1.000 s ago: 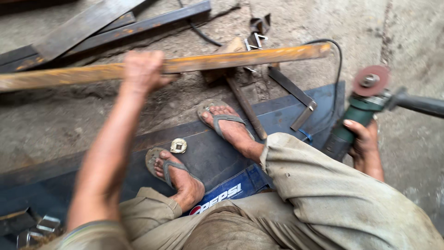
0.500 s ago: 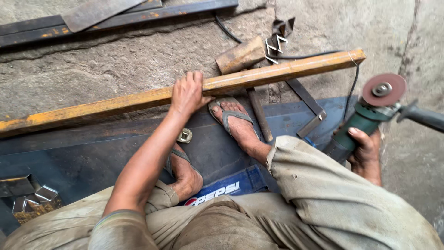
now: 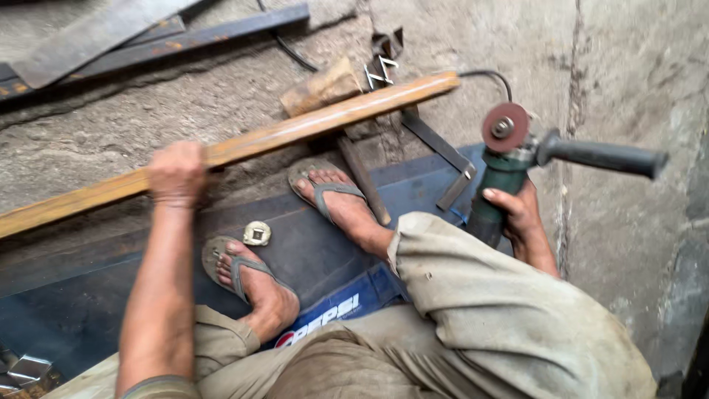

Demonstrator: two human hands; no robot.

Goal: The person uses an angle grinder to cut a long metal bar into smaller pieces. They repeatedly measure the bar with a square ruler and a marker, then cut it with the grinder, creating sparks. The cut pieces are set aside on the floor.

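You are working over a rough, grey concrete floor point(image 3: 605, 89), stained and cracked, with a dark seam running down its right side. A dark blue sheet point(image 3: 74, 310) lies spread over the floor beneath you. Long dark steel bars point(image 3: 185, 41) and a flat grey plate point(image 3: 81, 33) lie at the upper left. Small bright metal offcuts point(image 3: 26, 369) sit at the lower left corner. Light is even and dull.

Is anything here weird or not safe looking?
Yes. The right hand holds a green grinder whose round disc has no cover over it, close to bare toes in sandals. The left hand grips a long rusty bar lying slanted across the rough floor.
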